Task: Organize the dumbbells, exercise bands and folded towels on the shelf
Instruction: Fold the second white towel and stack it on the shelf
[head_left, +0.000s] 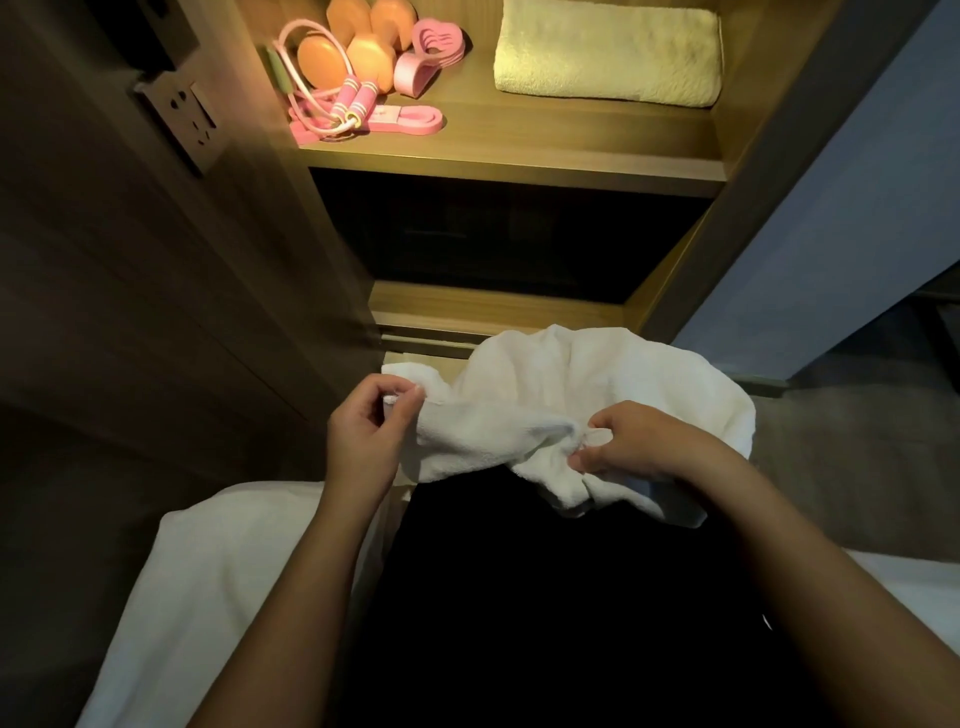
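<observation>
The wood shelf (509, 156) glows in warm yellow light. Under the shelf is a dark space (498, 234). Left of the shelf is a brown wall (130, 312) with a socket (182, 119) on it. Right of the shelf is a blue wall (831, 208), and low down on that side the floor (857, 467) is grey. In front of the shelf lies a white sheet (208, 597) in dim light.
</observation>
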